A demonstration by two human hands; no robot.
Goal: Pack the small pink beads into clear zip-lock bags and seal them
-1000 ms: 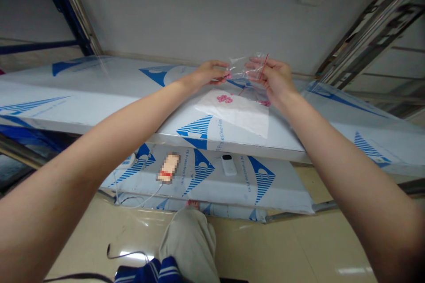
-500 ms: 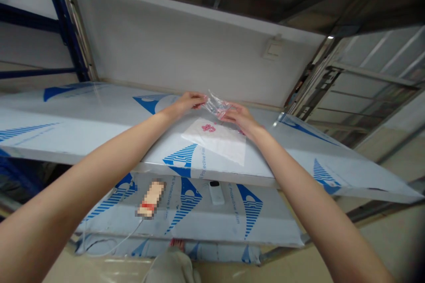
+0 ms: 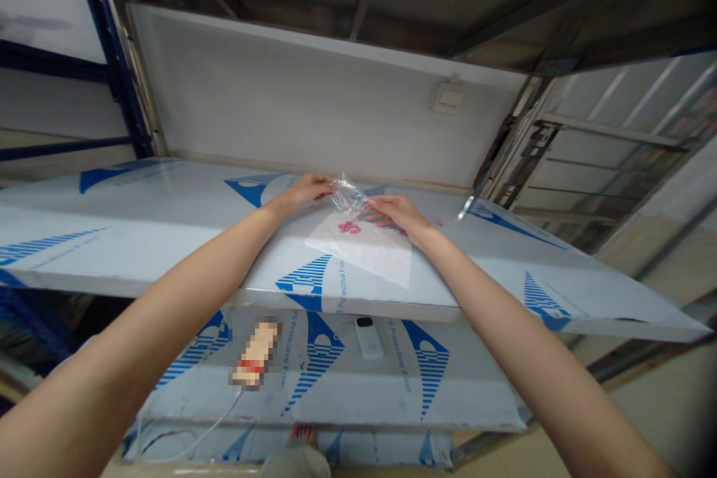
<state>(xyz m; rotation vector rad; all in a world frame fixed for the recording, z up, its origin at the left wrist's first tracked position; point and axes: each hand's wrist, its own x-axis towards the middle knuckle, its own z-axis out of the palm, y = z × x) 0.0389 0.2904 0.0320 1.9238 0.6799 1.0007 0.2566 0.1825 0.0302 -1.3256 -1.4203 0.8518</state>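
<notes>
Well, our left hand (image 3: 314, 187) and right hand (image 3: 395, 213) pinch a clear plastic bag (image 3: 348, 197) between them, near small pink pieces (image 3: 349, 227) on a thin white sheet (image 3: 373, 254); brushing low could scatter those.

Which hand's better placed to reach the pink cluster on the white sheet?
Right, probably: the right hand looks nearer the pink cluster on the white sheet. The left hand sits farther back, to the left. Both seem to hold the clear bag, so either may need freeing first.
</notes>
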